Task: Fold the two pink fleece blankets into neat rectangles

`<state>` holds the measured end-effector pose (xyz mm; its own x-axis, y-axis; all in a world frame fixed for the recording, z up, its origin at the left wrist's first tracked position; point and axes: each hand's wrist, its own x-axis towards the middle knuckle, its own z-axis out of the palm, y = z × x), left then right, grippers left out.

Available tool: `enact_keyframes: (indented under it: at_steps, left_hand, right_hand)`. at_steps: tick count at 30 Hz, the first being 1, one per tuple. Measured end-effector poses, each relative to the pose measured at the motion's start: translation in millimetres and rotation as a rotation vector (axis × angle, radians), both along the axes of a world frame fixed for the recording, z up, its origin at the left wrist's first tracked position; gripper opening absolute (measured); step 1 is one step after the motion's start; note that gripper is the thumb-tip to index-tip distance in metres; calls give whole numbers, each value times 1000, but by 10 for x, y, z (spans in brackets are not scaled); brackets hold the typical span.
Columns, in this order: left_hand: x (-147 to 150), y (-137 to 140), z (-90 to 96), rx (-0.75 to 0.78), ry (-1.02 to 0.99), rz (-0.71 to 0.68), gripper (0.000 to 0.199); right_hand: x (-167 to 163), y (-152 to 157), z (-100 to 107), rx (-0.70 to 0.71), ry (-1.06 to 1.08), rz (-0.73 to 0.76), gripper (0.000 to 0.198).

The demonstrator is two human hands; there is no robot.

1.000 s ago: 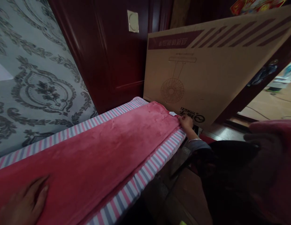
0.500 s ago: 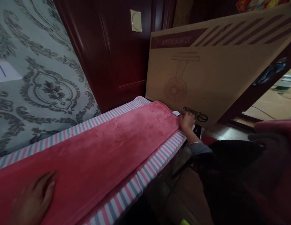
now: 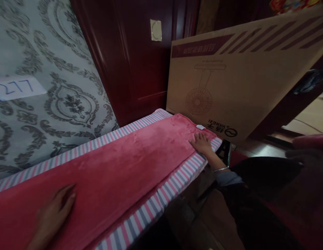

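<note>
Near me, a narrow worktop (image 3: 173, 185) is wearing a striped cover (image 3: 119, 134). A red plush cloth (image 3: 125, 166) is lying lengthwise along it, leaving stripes showing on both sides.

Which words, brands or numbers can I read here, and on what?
"277": handwritten on the white paper sheet on the grey-patterned wallpaper.
"扬子 YANGZI": upside down, on the large brown cardboard box.
Too blurred: the box's maroon band and the tiny line below it.
Nothing legible on the white tag on the pink plush blanket.

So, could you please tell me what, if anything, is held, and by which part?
Nothing appears held: the right hand lies spread on the red cloth near its white tag; the left hand rests on the cloth.
</note>
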<state>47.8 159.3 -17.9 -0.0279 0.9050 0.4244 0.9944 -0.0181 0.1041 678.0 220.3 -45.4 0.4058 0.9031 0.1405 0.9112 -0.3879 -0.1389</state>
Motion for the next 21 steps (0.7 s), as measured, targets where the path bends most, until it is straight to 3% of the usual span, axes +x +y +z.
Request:
enact_keyframes:
  at_steps: [2,4,8,12,17,21]
  left_hand:
    - [215,79,108,-33,-49,-83,59]
    - [578,212,223,-97,-35,-257,64]
    - [1606,577,407,-269,55,-626,62]
    - [2563,958,491,-377,113,-791,63]
    - [3151,1158,268,-381,138,-913,62]
    - [3226,1095,-11,-285,142,-925,61]
  right_hand:
    - [-64,40,93,12,6,9,60]
    - [-176,128,202,58,7,75,60]
    - [-427,443,367,97,26,256,62]
    - [-486,719,294,75,13,370,63]
    - [-355,751,-28,33,-45,370,60]
    - [-235,843,26,54,53,388,55]
